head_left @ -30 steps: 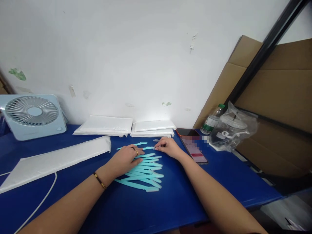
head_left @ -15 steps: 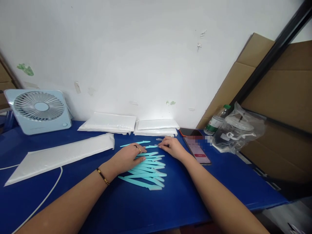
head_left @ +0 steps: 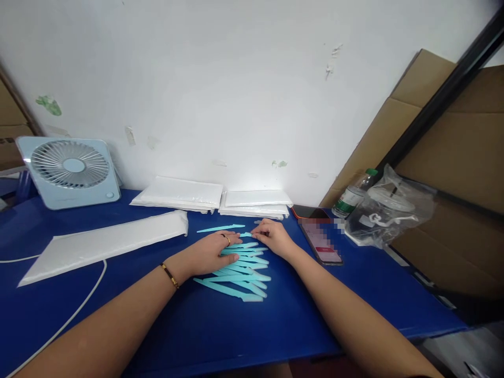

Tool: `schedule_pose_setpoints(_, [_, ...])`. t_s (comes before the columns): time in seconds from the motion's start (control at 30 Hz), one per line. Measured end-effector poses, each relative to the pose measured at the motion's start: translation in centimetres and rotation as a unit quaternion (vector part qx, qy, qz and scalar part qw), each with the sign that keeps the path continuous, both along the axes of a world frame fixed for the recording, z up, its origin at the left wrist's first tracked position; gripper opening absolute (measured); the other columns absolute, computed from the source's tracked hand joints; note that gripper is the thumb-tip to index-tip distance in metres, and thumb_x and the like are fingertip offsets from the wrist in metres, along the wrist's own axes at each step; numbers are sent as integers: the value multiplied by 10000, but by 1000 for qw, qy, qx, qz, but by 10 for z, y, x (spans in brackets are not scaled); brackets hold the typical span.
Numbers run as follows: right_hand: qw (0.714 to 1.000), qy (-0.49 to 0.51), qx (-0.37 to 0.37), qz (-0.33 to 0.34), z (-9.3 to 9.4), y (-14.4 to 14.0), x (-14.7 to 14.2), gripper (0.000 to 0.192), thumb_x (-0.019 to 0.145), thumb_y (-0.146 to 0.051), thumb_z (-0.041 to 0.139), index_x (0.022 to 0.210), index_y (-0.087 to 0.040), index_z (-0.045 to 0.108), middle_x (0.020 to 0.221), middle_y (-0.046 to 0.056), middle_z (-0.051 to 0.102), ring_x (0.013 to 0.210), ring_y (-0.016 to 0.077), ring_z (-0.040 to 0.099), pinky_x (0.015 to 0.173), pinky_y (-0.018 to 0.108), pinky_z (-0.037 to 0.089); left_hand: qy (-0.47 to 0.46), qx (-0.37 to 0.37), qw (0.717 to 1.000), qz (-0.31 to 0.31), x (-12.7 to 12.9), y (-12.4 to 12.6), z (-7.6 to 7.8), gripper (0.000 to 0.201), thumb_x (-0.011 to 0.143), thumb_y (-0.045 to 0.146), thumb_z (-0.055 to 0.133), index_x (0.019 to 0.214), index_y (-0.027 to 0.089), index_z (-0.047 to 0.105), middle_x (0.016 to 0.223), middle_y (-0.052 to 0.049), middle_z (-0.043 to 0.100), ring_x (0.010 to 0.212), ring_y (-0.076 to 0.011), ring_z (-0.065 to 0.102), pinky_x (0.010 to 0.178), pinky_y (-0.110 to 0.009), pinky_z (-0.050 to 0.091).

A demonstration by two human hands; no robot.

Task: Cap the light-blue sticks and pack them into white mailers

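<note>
Several turquoise eyebrow razors [head_left: 230, 289] lie fanned out on the blue table, their pale blade ends pointing right. My left hand [head_left: 208, 253] rests over the upper part of the fan, fingers stretched and palm down, covering many handles. Just beyond its fingertips is one razor [head_left: 245, 234], whose right end my right hand [head_left: 275, 239] pinches between thumb and fingers. Whether a clear cap is also in that pinch is too small to tell. A single razor [head_left: 220, 229] lies apart behind my left hand. A small translucent piece [head_left: 258, 222] shows behind my right fingers.
White padded packets [head_left: 183, 193] and another stack [head_left: 255, 202] stand along the wall. One long packet [head_left: 106, 244] and a cable [head_left: 92, 291] lie left, near a blue fan [head_left: 74, 165]. Right are a phone [head_left: 325, 247], a bottle [head_left: 350, 198] and a bagged cup [head_left: 388, 207].
The view has shifted slightly. My left hand has drawn back a little from the single rear razor, showing more of it. My right hand stays at the razor's end.
</note>
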State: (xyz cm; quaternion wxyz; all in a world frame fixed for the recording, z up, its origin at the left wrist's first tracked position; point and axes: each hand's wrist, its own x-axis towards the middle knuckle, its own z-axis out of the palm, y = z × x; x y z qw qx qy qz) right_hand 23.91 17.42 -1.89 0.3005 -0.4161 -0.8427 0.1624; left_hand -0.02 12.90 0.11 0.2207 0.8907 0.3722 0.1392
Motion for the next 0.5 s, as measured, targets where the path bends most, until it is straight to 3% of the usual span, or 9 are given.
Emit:
schedule_pose_setpoints(0.2, [1000,-9,11,8,7,0,2,139,786,-254,616,876,-208,712,810,37,620,700,130,578,647,244,450,0,9,1000,13,1,-1,5,528,852,507,420,1315,252,418,1374,-46,438,1253,-211,398,1020,-330,344])
schedule_pose_setpoints(0.37, [993,-16,71,-94,5,16,18,162,790,-225,598,912,-206,704,850,52,618,741,144,565,690,261,435,17,71,994,81,-1,3,4,629,840,581,366,1366,236,340,1455,-66,298,1319,-240,289,1051,-374,303])
schedule_pose_setpoints(0.5, [994,-39,47,-89,-1,26,25,116,757,-162,601,810,-186,701,807,41,632,727,141,553,677,256,417,51,47,993,94,-4,6,-3,672,841,609,315,1384,214,304,1448,-83,310,1322,-234,286,1063,-374,287])
